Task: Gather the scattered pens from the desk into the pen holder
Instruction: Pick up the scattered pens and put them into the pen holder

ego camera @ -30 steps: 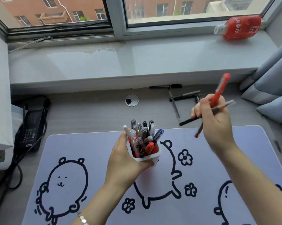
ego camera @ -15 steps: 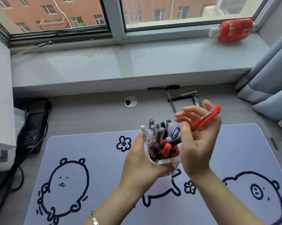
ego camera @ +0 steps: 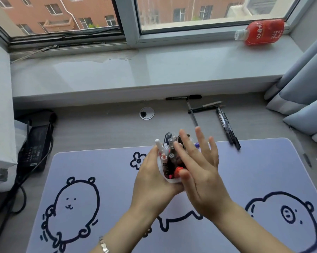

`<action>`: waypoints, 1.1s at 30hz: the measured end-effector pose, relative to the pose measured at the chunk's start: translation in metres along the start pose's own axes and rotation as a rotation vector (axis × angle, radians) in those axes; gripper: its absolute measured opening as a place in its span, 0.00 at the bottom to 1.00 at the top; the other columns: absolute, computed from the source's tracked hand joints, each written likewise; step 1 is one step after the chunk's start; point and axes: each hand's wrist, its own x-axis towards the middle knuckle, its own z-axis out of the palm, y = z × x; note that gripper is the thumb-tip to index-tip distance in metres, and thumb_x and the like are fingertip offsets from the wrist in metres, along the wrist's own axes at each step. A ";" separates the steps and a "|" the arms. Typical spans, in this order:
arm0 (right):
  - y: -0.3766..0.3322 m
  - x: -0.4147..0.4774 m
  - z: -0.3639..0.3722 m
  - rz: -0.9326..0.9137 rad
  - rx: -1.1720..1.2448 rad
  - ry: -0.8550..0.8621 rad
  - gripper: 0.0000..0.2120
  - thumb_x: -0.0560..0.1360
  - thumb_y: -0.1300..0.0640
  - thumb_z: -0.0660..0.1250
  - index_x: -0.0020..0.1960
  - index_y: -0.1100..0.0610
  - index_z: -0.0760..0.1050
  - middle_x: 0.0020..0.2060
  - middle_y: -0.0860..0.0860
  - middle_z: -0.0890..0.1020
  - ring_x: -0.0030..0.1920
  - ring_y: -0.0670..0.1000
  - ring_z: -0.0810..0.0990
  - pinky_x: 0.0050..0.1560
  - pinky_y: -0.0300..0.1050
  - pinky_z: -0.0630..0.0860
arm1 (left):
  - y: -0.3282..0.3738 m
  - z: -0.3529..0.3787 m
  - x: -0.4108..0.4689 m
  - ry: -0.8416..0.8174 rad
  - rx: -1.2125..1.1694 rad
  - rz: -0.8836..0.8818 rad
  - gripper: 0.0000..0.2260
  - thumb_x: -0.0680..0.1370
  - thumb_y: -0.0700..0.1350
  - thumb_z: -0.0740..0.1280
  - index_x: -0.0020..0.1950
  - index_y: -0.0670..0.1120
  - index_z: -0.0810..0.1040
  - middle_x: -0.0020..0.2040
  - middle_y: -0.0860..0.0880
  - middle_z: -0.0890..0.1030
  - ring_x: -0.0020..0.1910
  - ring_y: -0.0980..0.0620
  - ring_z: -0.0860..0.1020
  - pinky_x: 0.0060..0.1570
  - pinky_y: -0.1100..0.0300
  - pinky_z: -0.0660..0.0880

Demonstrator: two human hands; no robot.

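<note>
While the left hand (ego camera: 154, 177) wraps around the white pen holder (ego camera: 169, 178) from its left side and grips it above the desk mat (ego camera: 99, 161), the right hand (ego camera: 201, 167) lies flat and wide over the pens in the holder (ego camera: 167, 152), fingers spread, holding nothing. The holder is a small, smooth plastic cup with a rounded rim, crammed with slim barrels in white, grey, black and red; one orange-red cap shows beside the right thumb. The mat is pale lilac, soft-looking, with rounded corners and thick dark outline drawings of round animals and flowers. Past its far edge, on the grey wood-grain desk (ego camera: 99, 125), several dark loose pens (ego camera: 225, 125) lie scattered, well apart from both hands. A red bottle (ego camera: 261, 32) lies on its side on the glossy windowsill (ego camera: 135, 70).

Half a second ago the right hand held a red pen pinched above the holder; that pen has left its fingers, and the palm has come down over the pen tops.
</note>
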 end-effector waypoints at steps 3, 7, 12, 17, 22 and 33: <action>0.004 -0.002 -0.010 -0.097 0.148 -0.100 0.26 0.80 0.44 0.44 0.69 0.58 0.64 0.71 0.48 0.65 0.75 0.47 0.58 0.74 0.53 0.51 | -0.002 0.001 -0.002 0.014 -0.019 -0.024 0.35 0.55 0.62 0.71 0.62 0.61 0.70 0.54 0.61 0.80 0.55 0.60 0.78 0.52 0.59 0.78; 0.041 0.023 -0.024 0.058 0.390 0.063 0.18 0.80 0.49 0.52 0.62 0.57 0.73 0.64 0.46 0.74 0.66 0.42 0.71 0.71 0.41 0.62 | -0.004 0.000 0.006 0.000 -0.088 -0.058 0.29 0.58 0.49 0.81 0.54 0.61 0.73 0.49 0.64 0.81 0.48 0.65 0.80 0.50 0.66 0.77; 0.150 0.063 -0.025 0.809 -0.165 -0.171 0.18 0.76 0.56 0.63 0.63 0.63 0.71 0.61 0.63 0.76 0.63 0.59 0.71 0.63 0.48 0.66 | -0.008 -0.004 0.017 0.006 -0.084 -0.032 0.31 0.58 0.46 0.82 0.55 0.62 0.74 0.53 0.57 0.82 0.51 0.59 0.81 0.53 0.57 0.79; 0.186 0.065 -0.004 1.012 -0.420 -0.492 0.21 0.76 0.56 0.63 0.63 0.68 0.64 0.63 0.67 0.70 0.64 0.66 0.68 0.62 0.55 0.68 | -0.008 -0.007 0.016 0.028 -0.096 -0.051 0.30 0.58 0.45 0.81 0.55 0.60 0.74 0.51 0.59 0.82 0.48 0.63 0.81 0.48 0.65 0.77; 0.190 0.064 -0.003 1.029 -0.310 -0.358 0.12 0.77 0.65 0.55 0.58 0.70 0.64 0.56 0.69 0.74 0.51 0.66 0.74 0.49 0.55 0.70 | -0.017 -0.008 0.014 0.043 -0.069 -0.062 0.32 0.54 0.51 0.79 0.56 0.62 0.73 0.52 0.57 0.81 0.51 0.59 0.81 0.54 0.56 0.79; 0.110 0.026 -0.074 0.911 0.224 -0.423 0.06 0.76 0.60 0.58 0.51 0.52 0.69 0.33 0.50 0.70 0.30 0.50 0.67 0.29 0.41 0.62 | -0.064 0.000 0.035 -0.080 -0.198 -0.046 0.35 0.62 0.41 0.80 0.63 0.56 0.68 0.59 0.47 0.79 0.59 0.49 0.79 0.62 0.43 0.74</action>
